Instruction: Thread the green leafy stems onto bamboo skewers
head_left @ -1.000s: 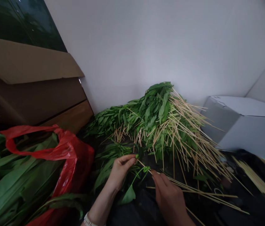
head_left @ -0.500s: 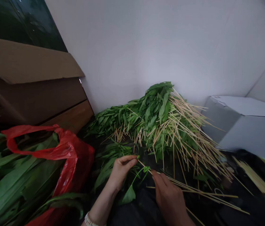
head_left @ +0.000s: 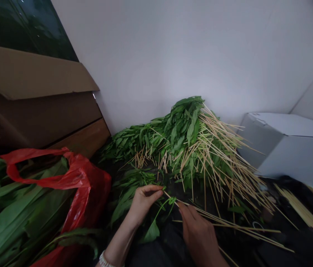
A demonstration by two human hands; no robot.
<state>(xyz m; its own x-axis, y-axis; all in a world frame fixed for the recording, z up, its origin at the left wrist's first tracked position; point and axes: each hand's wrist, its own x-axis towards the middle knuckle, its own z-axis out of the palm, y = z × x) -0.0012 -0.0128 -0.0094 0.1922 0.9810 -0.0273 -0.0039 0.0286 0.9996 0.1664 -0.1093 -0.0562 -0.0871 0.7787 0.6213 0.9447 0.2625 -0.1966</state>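
Thumb and fingers of my left hand (head_left: 144,202) pinch a green stem at the tip of a thin wooden skewer (head_left: 168,194). My right hand (head_left: 197,230) is closed on the same skewer farther down. Between the two hands, a green stem (head_left: 172,200) is bunched on the skewer, and a leaf (head_left: 152,230) hangs below it. Several loose skewers (head_left: 245,229) extend rightward from beside my right hand. Behind my hands lies a large pile of leafy greens (head_left: 182,122) with many skewers (head_left: 214,148) sticking out to the right.
A red plastic bag (head_left: 81,178) full of long green leaves (head_left: 20,215) stands at the left, before a cardboard box (head_left: 42,115). At the right are a white box (head_left: 297,152) and a bundle of skewers (head_left: 306,215). A pale wall rises behind.
Both hands keep their holds on the stem and skewer. My right hand has shifted very slightly left; the view has barely moved.
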